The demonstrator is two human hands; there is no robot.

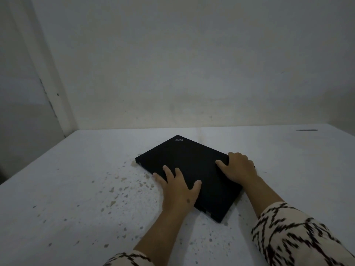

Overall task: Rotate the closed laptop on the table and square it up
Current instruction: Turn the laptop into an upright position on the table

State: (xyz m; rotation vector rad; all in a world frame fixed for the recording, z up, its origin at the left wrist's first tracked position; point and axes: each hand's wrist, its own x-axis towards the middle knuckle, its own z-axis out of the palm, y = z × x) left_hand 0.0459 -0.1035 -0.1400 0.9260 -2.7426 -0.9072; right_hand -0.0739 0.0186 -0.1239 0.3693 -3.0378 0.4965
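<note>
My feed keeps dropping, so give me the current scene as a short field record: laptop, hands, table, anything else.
laptop: black laptop, lid closed, flat on the table, skewed to the table edges
left hand: left hand flat on the near-left edge, fingers on the lid
right hand: right hand on the right edge, fingers over the lid
table: white speckled table
other: dark thin object far right, unidentifiable

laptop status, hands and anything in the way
Left hand flat on laptop near edge, right hand on right edge. Laptop closed, skewed on table. Nothing near it.
</note>
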